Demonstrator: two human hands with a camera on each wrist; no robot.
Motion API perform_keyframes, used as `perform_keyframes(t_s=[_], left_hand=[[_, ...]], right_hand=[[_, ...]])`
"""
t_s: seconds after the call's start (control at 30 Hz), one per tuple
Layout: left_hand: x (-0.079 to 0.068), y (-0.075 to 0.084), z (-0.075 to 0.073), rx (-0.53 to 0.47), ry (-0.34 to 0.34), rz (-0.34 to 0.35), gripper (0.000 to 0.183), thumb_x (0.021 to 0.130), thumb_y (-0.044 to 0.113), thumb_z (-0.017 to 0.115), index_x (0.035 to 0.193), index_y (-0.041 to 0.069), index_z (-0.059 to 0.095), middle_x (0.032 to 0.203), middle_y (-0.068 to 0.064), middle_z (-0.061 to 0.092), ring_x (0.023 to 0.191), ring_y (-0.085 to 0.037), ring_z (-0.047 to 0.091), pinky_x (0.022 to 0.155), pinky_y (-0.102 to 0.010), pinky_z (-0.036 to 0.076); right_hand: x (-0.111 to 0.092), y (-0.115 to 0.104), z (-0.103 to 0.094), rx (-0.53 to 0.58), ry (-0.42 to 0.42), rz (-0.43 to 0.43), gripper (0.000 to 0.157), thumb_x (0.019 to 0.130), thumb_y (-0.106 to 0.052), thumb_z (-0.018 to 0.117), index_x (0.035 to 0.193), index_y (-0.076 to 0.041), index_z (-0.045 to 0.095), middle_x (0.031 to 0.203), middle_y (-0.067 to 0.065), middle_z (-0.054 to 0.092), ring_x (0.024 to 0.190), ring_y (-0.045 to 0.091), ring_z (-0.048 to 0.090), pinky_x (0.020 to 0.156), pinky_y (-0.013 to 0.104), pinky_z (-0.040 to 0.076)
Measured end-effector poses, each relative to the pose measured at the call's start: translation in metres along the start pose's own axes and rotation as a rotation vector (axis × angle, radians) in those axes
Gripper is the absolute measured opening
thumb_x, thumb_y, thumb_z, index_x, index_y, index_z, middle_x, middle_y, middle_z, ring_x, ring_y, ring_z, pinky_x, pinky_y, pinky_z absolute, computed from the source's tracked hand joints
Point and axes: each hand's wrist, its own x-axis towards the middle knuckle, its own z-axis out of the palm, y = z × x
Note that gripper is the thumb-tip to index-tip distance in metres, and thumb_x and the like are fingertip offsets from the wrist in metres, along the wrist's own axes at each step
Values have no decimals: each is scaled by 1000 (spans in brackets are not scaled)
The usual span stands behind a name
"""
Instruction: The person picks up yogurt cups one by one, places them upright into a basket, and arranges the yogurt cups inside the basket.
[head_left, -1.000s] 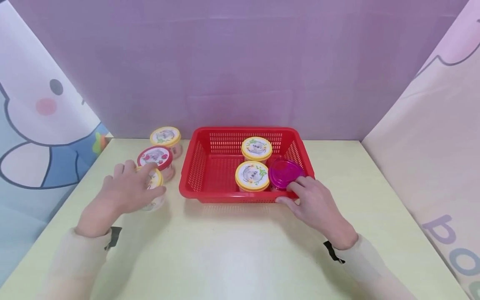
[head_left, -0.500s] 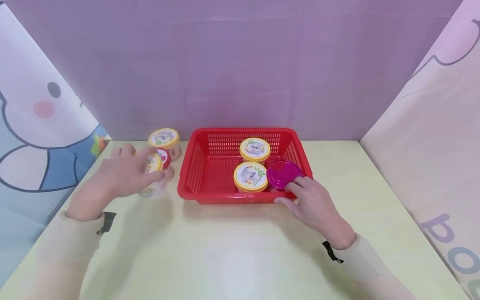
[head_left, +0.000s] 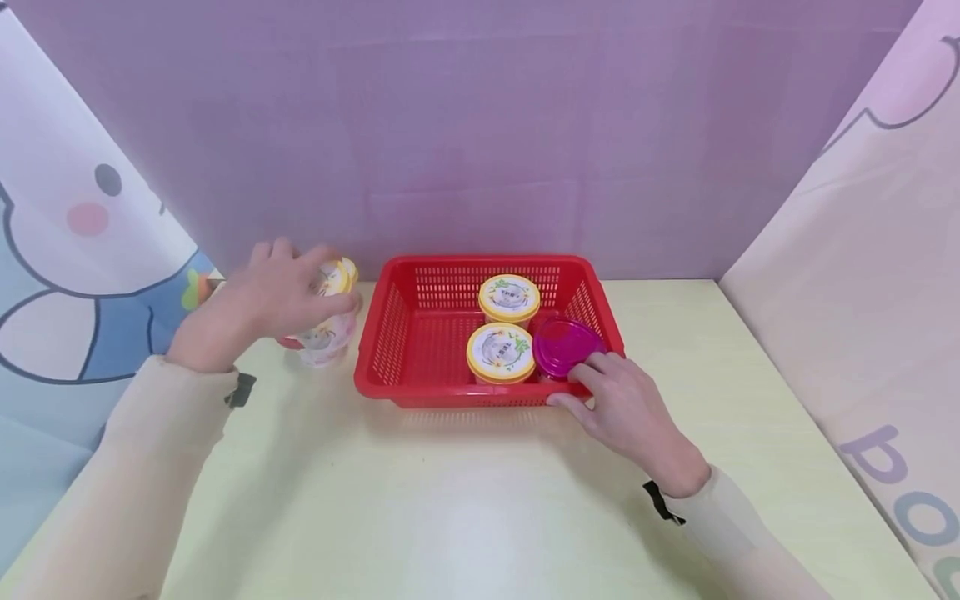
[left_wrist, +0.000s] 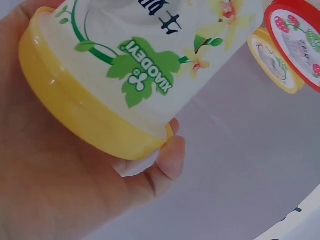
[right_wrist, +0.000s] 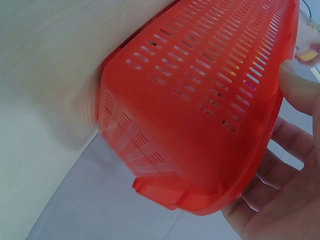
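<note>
My left hand [head_left: 262, 296] holds a clear tub [head_left: 324, 335] with flower print by its yellow lid, at the left of the basket. In the left wrist view, thumb and fingers wrap the lid of this tub [left_wrist: 150, 65]. Behind it, largely covered by the hand, are a red-lidded tub [left_wrist: 299, 42] and another yellow-lidded tub [left_wrist: 275, 64]. My right hand [head_left: 633, 412] grips the front rim of a red plastic basket [head_left: 427, 397] near its right corner. Inside the basket, two yellow-lidded tubs [head_left: 501, 353] and a purple-lidded tub [head_left: 566, 347] stand on the right side.
The basket stands on a pale table [head_left: 465, 500], near a purple backdrop [head_left: 480, 142]. Printed cloth panels [head_left: 82, 292] rise at the left and right. The basket's left half shows its bare red floor.
My left hand has raised the yellow-lidded tub and carried it away from me and slightly right, over the other tubs. The right hand keeps its grip on the basket rim.
</note>
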Motion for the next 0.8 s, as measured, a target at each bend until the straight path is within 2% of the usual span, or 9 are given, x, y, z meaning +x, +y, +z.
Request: perform_keyframes(t_s=[0.27,0.53,0.8], left_hand=[[17,14,-11,-12,-3,17,82,80,48,77,147,19,41,132,-24,42,121,-46,38,77,-59,58],[39,35,-10,-50,-23,32,79,85,50,72,150,20,39,133,-21,41,124,-42,35,83,-57,56],[57,45,-8,-44,-46,20,82,87,54,67,156,25,34,142,-22,36,131,-42,31,87,-60,55]], right_hand=[[0,0,0,5,5,-7,44,73,-40,91,94,-5,74,83,4,63,73,18,55,64,34,51],[-1,1,0,2,-1,-3,46,73,-41,91,95,-5,74,85,5,65,75,18,57,65,35,52],[0,0,0,-3,2,-10,46,72,-41,92,95,-5,75,85,5,64,74,18,57,65,34,52]])
